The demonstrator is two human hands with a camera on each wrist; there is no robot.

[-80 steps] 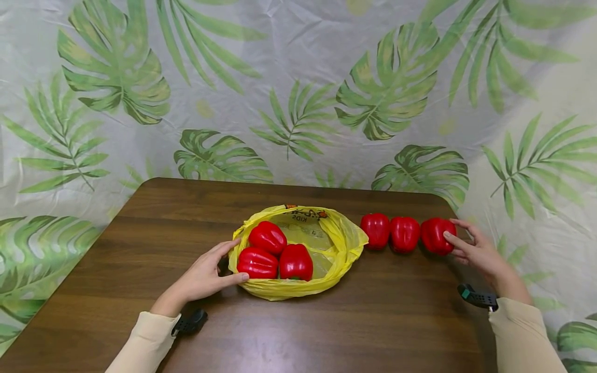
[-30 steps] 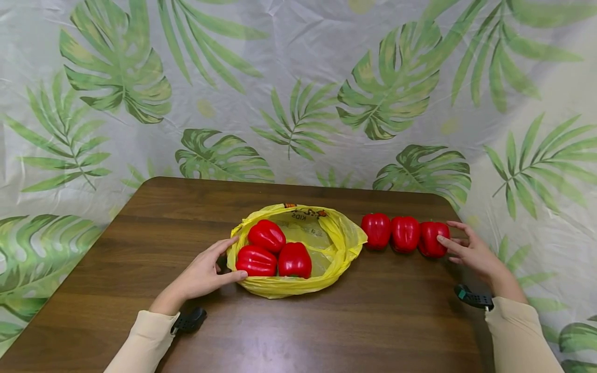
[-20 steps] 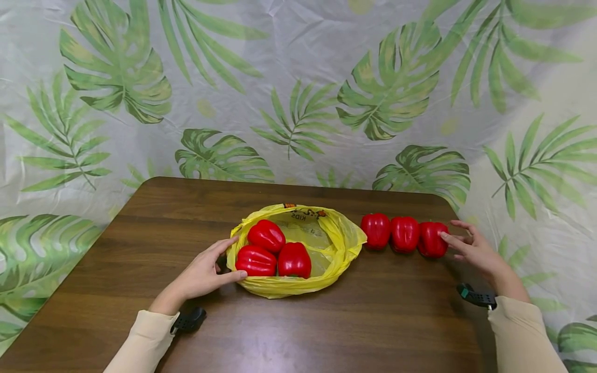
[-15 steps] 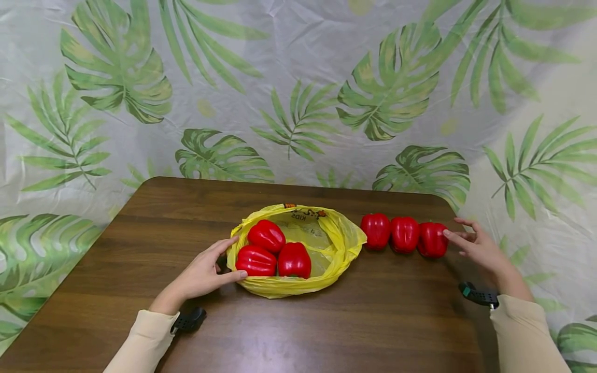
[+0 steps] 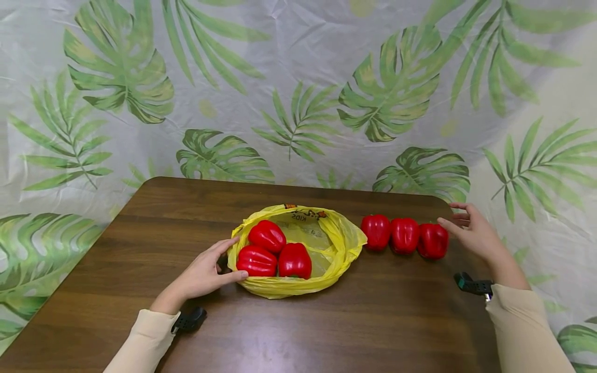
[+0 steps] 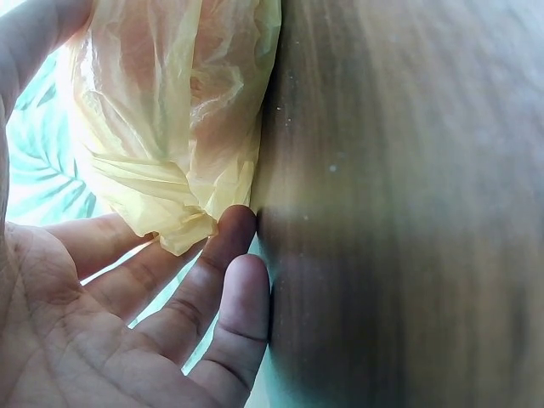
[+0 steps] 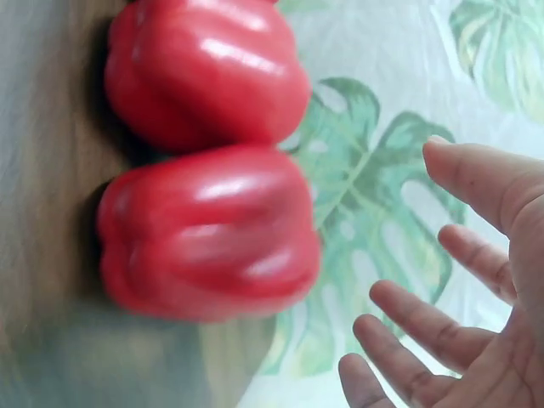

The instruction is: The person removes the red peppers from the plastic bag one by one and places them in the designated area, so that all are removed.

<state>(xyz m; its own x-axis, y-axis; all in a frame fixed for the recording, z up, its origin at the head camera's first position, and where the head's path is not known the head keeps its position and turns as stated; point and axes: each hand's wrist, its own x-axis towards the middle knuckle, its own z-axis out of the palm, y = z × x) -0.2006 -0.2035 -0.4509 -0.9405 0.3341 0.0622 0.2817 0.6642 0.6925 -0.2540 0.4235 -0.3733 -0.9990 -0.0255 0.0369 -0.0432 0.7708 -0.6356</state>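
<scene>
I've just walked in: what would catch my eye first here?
Probably the bright yellow bag near the middle of the table, with three red peppers inside and the left hand at its left side. Next, three more peppers in a row to its right, with the right hand beside the end one. Behind everything hangs a leaf-patterned cloth.

The yellow bag (image 5: 289,288) is partly hiding its peppers (image 5: 295,260); left of it, the frame edge is cropping a sleeve (image 5: 148,336).
</scene>
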